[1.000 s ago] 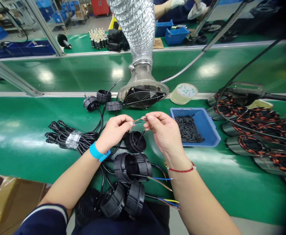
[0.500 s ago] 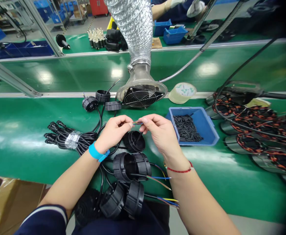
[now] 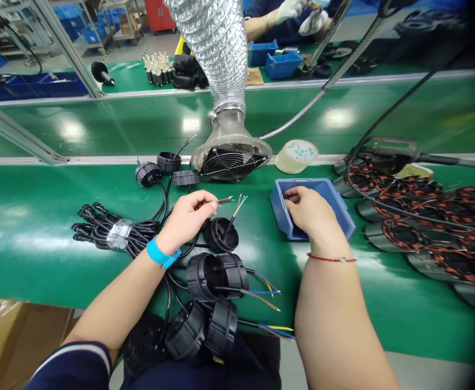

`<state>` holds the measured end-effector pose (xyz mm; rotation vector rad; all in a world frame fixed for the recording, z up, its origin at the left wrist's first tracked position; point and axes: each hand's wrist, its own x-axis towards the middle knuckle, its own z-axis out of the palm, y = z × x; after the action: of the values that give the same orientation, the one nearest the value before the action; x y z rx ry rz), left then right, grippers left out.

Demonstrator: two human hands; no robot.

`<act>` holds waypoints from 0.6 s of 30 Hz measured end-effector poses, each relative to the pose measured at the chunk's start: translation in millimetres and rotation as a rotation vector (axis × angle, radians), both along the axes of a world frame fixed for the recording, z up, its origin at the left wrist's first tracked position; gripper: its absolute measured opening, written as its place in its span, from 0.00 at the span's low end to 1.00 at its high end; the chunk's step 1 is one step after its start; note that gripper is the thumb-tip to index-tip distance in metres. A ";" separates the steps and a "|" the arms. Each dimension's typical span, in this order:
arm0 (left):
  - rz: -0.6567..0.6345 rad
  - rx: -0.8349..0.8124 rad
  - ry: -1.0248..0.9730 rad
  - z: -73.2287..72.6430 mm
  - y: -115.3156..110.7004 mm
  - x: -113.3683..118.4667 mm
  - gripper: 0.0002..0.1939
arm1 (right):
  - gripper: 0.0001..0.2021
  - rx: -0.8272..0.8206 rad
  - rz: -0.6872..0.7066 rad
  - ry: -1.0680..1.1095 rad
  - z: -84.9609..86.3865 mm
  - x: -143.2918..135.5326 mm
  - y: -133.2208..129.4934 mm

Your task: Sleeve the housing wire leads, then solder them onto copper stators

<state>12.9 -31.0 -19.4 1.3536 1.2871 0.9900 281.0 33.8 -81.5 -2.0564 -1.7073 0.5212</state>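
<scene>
My left hand [image 3: 190, 215] is closed in a pinch on thin coloured wires [image 3: 224, 200], their bare ends poking out past the fingertips to the right. Just below it lies a black ribbed ring cap [image 3: 222, 235], with a cable through it and loose red, yellow and blue wires [image 3: 239, 208] fanning upward. My right hand [image 3: 308, 208] reaches into a blue bin [image 3: 345, 216], fingers curled at its left side; what they pinch, if anything, is hidden. The hand covers most of the short black tubes seen in the bin earlier.
More black ring caps [image 3: 205, 276] with cables lie toward my body. A tied bundle of black cables [image 3: 119, 233] is at left. A fan hood [image 3: 231, 160] hangs ahead, beside a tape roll [image 3: 297, 156]. Wound motor stators [image 3: 414, 233] line the right. A co-worker's gloved hands show across the bench.
My right hand has left the wires and moved right into the blue bin. My left hand stays in place, still pinching the wires. The view has shifted slightly.
</scene>
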 end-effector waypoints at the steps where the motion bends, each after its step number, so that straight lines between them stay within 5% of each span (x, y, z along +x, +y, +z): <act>1: 0.002 -0.004 0.006 0.4 0.0 -0.1 0.07 | 0.06 -0.011 -0.011 0.011 -2.8 1.6 1.5; 8: -0.016 0.004 0.007 -2.0 0.0 -1.3 0.07 | 0.07 0.037 -0.072 0.083 5.1 8.6 0.2; 12: -0.013 0.008 0.005 -2.1 -0.4 -0.5 0.07 | 0.07 0.231 -0.083 0.433 24.2 -6.4 -8.3; 15: -0.034 0.013 0.026 -1.7 -0.7 0.2 0.06 | 0.08 0.288 0.103 0.792 39.9 -38.2 -23.9; 18: -0.058 0.029 0.051 -2.1 -0.7 0.4 0.06 | 0.07 0.221 0.345 0.905 48.8 -70.6 -41.6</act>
<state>13.3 -31.7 -21.6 1.4383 1.2686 0.9427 210.4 -7.8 -32.6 -1.0769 -1.4316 1.1014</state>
